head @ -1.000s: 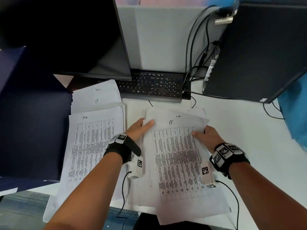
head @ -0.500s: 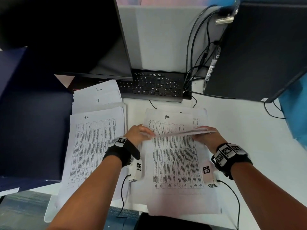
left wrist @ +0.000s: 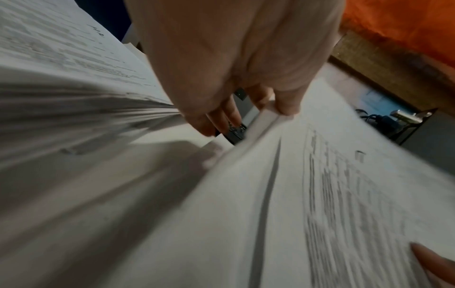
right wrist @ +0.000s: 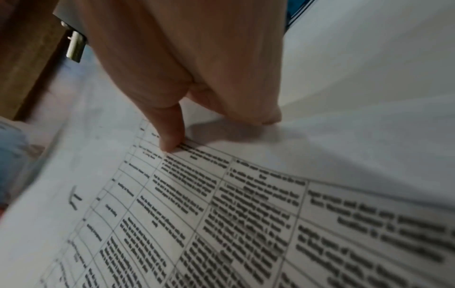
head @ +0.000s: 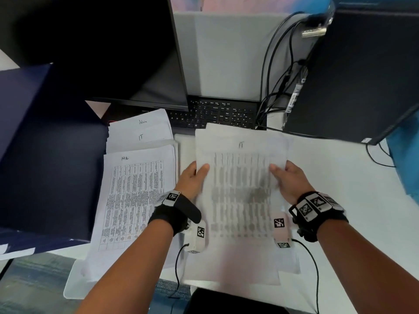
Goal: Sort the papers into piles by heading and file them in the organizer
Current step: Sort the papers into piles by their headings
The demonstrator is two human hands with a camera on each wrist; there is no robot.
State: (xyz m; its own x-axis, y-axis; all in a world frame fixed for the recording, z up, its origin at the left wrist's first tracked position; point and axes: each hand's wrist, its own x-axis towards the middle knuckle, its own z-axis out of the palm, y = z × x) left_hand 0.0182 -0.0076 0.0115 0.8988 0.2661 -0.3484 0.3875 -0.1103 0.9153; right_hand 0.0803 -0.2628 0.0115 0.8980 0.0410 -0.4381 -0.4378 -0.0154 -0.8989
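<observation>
Both hands hold a sheet headed "IT" above the unsorted papers on the white table.

The left hand [head: 191, 177] takes the IT sheet [head: 240, 177] at its left edge, thumb on top and fingers [left wrist: 286, 103] curled under it; the right hand [head: 288, 180] takes the right edge the same way, thumb [right wrist: 169, 134] pressed on the printed grid. Each grip is thus narrow, closed on the paper. Under the grips lies the unsorted stack [head: 231, 268], near the table [head: 340, 177] front edge. Outboard of the left grip lie three overlapping piles, headed HR [head: 133, 200] nearest, then IT [head: 140, 138] and Admin [head: 142, 121] beyond. Ahead of both grips are a black keyboard [head: 217, 112] and a monitor [head: 102, 48]; outboard of the right grip stands a computer tower [head: 362, 75].
</observation>
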